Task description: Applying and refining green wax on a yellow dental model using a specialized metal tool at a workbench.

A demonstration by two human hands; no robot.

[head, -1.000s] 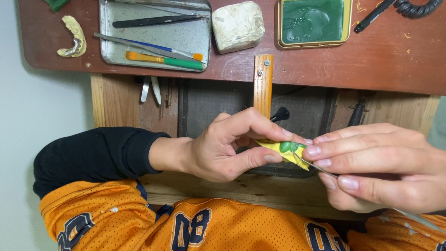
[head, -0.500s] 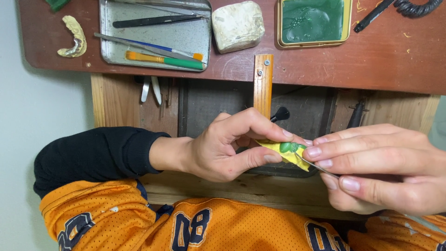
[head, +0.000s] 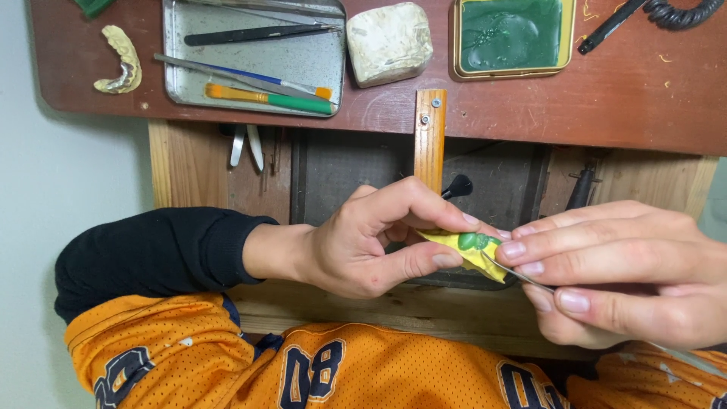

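The table (head: 651, 91) spread across the top, a metal tray (head: 176, 45) of tools lying on it beside a white block (head: 389, 42) and a tin of green wax (head: 512, 34). A wooden peg (head: 429, 140) jutted from its edge. Below, the left hand (head: 363, 246) kept its grip clamped on a yellow model (head: 462, 250) capped with green wax. The right hand (head: 628, 276) pinched a thin metal tool (head: 511, 273), its tip touching the model.
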